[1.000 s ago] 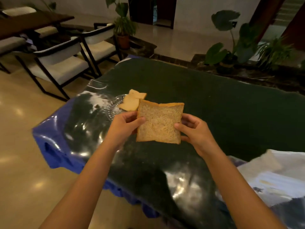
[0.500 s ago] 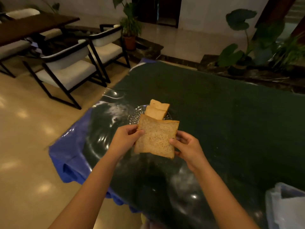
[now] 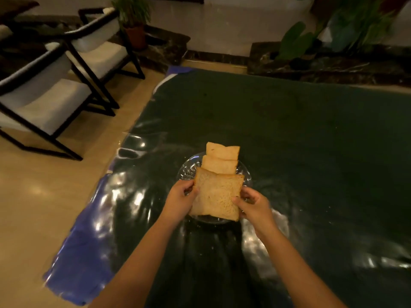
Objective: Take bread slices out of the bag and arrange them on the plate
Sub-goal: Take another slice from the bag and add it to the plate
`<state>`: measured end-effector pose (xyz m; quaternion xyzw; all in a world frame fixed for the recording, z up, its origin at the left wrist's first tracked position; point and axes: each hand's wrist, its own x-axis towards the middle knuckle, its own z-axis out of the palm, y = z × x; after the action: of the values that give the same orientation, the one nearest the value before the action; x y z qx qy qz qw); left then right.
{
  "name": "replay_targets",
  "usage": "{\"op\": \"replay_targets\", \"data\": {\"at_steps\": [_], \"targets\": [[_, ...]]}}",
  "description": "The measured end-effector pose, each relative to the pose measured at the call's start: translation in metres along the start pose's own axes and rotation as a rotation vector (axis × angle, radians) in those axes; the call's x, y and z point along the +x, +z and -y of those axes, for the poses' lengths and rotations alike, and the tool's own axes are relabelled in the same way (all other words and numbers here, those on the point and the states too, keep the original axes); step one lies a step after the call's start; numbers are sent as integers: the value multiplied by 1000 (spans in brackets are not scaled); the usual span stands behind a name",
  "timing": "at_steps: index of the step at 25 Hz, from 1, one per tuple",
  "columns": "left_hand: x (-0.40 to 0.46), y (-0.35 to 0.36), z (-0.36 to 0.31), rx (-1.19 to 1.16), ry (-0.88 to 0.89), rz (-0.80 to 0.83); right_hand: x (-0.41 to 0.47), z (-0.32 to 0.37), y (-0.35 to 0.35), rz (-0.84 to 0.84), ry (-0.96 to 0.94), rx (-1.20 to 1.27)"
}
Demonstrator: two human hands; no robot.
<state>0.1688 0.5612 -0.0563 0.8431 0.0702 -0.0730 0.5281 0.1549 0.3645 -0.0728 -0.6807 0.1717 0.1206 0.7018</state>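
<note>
A brown bread slice is held flat over the near half of the clear glass plate. My left hand grips its left edge and my right hand grips its right edge. Two more slices lie overlapped on the plate: one in the middle and one at the far rim, which sticks out past the plate. The held slice overlaps the middle one. The bread bag is out of view.
The plate rests on a dark green table under shiny clear plastic, with a blue cover hanging off the left edge. White-cushioned black chairs stand on the floor to the left. Potted plants stand beyond the far edge.
Both hands carried the slice forward and down from mid-air to just over the plate. The view shifted, so the white bag at the right left the frame.
</note>
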Motion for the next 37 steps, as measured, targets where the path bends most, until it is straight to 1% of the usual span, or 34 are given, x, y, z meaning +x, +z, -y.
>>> {"op": "replay_targets", "data": {"at_steps": [2, 4, 6, 9, 13, 16, 19, 21, 24, 27, 29, 32, 37], "targets": [[23, -3, 16, 6, 4, 63, 10, -11, 15, -97, 18, 15], [41, -3, 27, 21, 5, 79, 19, -20, 27, -165, 42, 19], [53, 1, 33, -28, -7, 81, 29, -26, 34, -229, 47, -17], [67, 10, 41, -98, -54, 79, 41, -30, 36, -279, 73, -62], [78, 24, 47, -81, -73, 99, 58, -32, 31, -330, 101, -185], [80, 32, 53, -8, -18, 65, 65, -34, 31, -322, 112, -253], [81, 36, 54, 64, -29, 45, 71, -36, 30, -314, 99, -360], [79, 39, 55, 123, -18, -2, 72, -33, 33, -336, 82, -464], [72, 40, 52, 134, 9, -69, 68, -33, 39, -396, 35, -575], [67, 38, 51, 135, 28, -83, 59, -34, 47, -491, 28, -528], [64, 38, 50, 142, 34, -80, 55, -34, 52, -523, 34, -470], [56, 36, 45, 44, 22, -71, 50, -30, 55, -515, 42, -425], [52, 22, 45, 37, -11, -85, 39, -29, 44, -455, 94, -396]]}}
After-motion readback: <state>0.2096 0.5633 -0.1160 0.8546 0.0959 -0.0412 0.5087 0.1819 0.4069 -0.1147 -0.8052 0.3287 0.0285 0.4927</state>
